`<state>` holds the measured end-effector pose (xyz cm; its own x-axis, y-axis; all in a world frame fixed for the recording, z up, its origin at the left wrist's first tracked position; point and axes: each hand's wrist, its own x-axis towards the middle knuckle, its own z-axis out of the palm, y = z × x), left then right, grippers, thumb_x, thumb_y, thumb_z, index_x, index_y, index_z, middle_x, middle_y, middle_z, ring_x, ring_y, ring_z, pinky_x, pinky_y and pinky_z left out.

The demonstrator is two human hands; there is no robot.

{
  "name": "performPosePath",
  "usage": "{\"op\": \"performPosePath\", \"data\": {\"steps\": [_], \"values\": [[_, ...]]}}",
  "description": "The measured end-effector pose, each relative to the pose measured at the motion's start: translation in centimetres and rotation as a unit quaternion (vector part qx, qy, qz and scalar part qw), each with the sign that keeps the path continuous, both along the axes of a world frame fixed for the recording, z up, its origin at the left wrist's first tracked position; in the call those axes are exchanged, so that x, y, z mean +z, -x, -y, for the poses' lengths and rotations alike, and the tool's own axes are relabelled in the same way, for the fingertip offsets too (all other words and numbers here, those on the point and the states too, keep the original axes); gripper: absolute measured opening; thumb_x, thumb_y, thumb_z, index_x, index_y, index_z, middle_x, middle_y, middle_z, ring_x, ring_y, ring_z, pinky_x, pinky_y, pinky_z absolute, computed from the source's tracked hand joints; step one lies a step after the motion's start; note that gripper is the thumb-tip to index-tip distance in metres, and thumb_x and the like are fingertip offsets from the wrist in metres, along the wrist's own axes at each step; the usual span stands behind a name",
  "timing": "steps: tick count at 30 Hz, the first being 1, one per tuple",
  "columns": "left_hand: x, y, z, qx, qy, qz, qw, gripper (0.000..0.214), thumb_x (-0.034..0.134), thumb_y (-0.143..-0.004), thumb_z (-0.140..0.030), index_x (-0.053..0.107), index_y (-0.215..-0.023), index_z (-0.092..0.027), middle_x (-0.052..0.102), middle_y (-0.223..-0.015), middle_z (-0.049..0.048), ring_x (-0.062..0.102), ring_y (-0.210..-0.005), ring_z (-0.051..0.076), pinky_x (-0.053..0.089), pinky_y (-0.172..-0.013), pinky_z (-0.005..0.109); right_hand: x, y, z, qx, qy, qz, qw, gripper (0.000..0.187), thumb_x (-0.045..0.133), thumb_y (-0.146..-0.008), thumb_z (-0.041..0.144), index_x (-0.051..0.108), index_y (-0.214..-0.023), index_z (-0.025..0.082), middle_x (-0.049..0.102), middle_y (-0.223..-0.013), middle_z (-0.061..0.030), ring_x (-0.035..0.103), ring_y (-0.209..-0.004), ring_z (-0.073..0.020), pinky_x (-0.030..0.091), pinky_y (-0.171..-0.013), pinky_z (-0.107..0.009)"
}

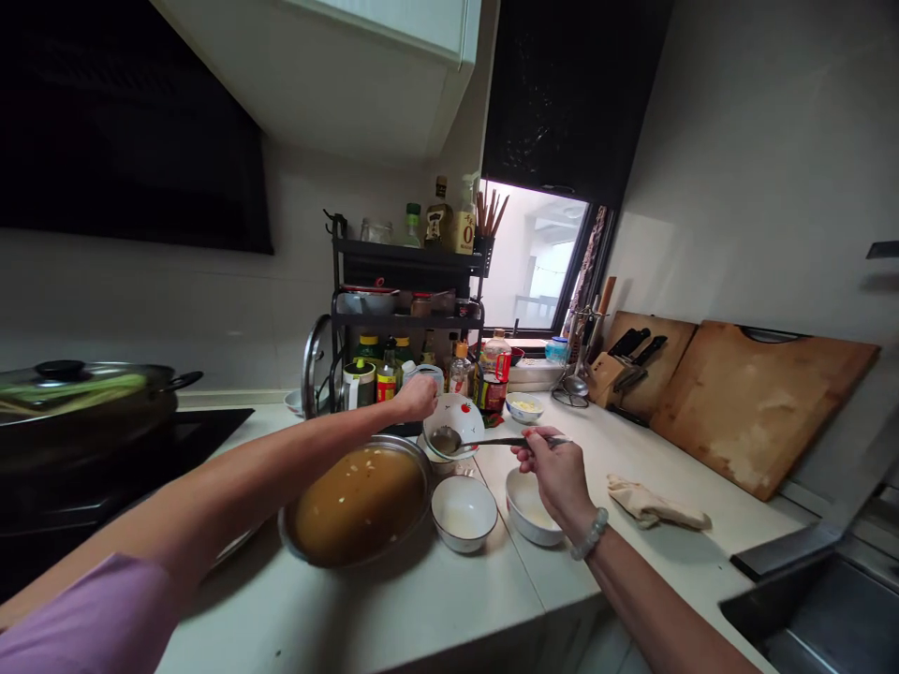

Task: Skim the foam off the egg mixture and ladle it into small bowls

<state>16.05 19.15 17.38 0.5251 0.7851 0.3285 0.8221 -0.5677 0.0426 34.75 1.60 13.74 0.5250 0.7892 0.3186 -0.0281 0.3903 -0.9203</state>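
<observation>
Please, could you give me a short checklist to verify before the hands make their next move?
1. Left hand has a grip on the red-patterned bowl: ok.
2. Red-patterned bowl level: not ok, tilted.
3. Right hand holds the long-handled spoon by its handle: ok.
4. Spoon's head touching the bowl's inside: cannot tell.
5. Dark-rimmed bowl upright on the counter: ok.
6. Cloth apart from the bowls: ok.

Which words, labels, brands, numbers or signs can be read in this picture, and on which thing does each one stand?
"0", or the letter "O", large: on the pump bottle on the top shelf; its smaller print is too blurred to read.
Bottle with dark label beside it: print too small to read.
Red-labelled bottle lower down: too blurred to read.
</observation>
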Motion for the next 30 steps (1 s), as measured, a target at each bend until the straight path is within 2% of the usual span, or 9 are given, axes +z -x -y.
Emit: {"op": "performPosePath", "data": {"steps": [3, 9, 12, 16, 19, 25, 27, 30], "values": [[0.1, 2.0, 0.0, 0.025, -0.004, 0.0, 1.0, 0.023, 0.054, -0.077, -0.019, 0.076, -0.079, -0.013, 0.074, -0.085, 0.0155, 0.069, -0.085, 0.026, 0.048, -0.073, 0.029, 0.9, 0.8, -0.2, 0.014, -0.004, -0.046, 0.999, 0.034, 0.079, -0.059, 0.039, 0.058, -0.071, 0.015, 0.059, -0.048, 0.0009, 0.063, -0.05, -0.0164, 0.044, -0.036, -0.019], [0.6, 6.0, 0.1, 0.083, -0.006, 0.011, 0.996, 0.021, 0.056, -0.077, -0.018, 0.075, -0.08, -0.013, 0.075, -0.086, 0.015, 0.069, -0.085, 0.024, 0.048, -0.071, 0.027, 3.0, 1.5, 1.0, 0.042, -0.03, -0.022, 0.998, 0.031, 0.078, -0.06, 0.036, 0.059, -0.073, 0.015, 0.059, -0.048, 0.0008, 0.062, -0.049, -0.0156, 0.043, -0.035, -0.018], [1.1, 7.8, 0.1, 0.103, -0.007, 0.015, 0.995, 0.021, 0.055, -0.078, -0.018, 0.075, -0.081, -0.013, 0.074, -0.087, 0.0158, 0.069, -0.086, 0.025, 0.047, -0.071, 0.027, 3.3, 2.1, 1.7, 0.062, -0.022, -0.016, 0.998, 0.032, 0.078, -0.06, 0.036, 0.059, -0.074, 0.015, 0.059, -0.048, 0.0005, 0.061, -0.049, -0.0154, 0.042, -0.035, -0.018], [1.5, 9.7, 0.0, 0.12, -0.011, 0.016, 0.993, 0.021, 0.055, -0.079, -0.018, 0.075, -0.081, -0.012, 0.074, -0.089, 0.0172, 0.069, -0.088, 0.025, 0.047, -0.071, 0.027, 2.2, 3.8, 2.3, 0.083, -0.003, 0.012, 0.996, 0.036, 0.076, -0.063, 0.045, 0.058, -0.075, 0.017, 0.058, -0.047, 0.0007, 0.061, -0.048, -0.0168, 0.041, -0.034, -0.019], [1.6, 10.7, 0.0, 0.123, -0.018, 0.014, 0.992, 0.021, 0.055, -0.079, -0.018, 0.075, -0.079, -0.013, 0.074, -0.088, 0.0168, 0.069, -0.088, 0.026, 0.046, -0.071, 0.027, 0.8, 5.4, 2.7, 0.093, 0.006, 0.059, 0.994, 0.04, 0.072, -0.068, 0.053, 0.058, -0.078, 0.017, 0.057, -0.046, 0.0021, 0.056, -0.04, -0.0139, 0.043, -0.035, -0.021], [1.4, 12.0, 0.5, 0.123, -0.043, 0.013, 0.991, 0.024, 0.052, -0.081, -0.02, 0.075, -0.078, -0.014, 0.074, -0.084, 0.0162, 0.069, -0.084, 0.025, 0.046, -0.069, 0.028, -1.5, 7.6, 3.2, 0.126, -0.018, 0.171, 0.977, 0.044, 0.062, -0.077, 0.06, 0.062, -0.087, 0.017, 0.057, -0.052, 0.0028, 0.05, -0.038, -0.0108, 0.043, -0.037, -0.022], [1.2, 12.4, 0.8, 0.115, -0.058, 0.015, 0.992, 0.026, 0.049, -0.083, -0.02, 0.074, -0.077, -0.014, 0.074, -0.083, 0.0167, 0.069, -0.083, 0.026, 0.045, -0.069, 0.029, -1.9, 7.8, 3.0, 0.119, -0.02, 0.175, 0.977, 0.043, 0.06, -0.079, 0.059, 0.062, -0.089, 0.017, 0.057, -0.054, 0.0023, 0.05, -0.038, -0.0105, 0.043, -0.036, -0.021], [0.9, 12.8, 1.4, 0.099, -0.08, 0.019, 0.992, 0.03, 0.045, -0.086, -0.02, 0.072, -0.076, -0.014, 0.073, -0.084, 0.0169, 0.068, -0.083, 0.026, 0.045, -0.07, 0.03, -2.3, 8.0, 2.0, 0.094, -0.004, 0.123, 0.988, 0.041, 0.064, -0.075, 0.057, 0.06, -0.084, 0.017, 0.057, -0.049, 0.0025, 0.05, -0.037, -0.0114, 0.041, -0.033, -0.021]]}}
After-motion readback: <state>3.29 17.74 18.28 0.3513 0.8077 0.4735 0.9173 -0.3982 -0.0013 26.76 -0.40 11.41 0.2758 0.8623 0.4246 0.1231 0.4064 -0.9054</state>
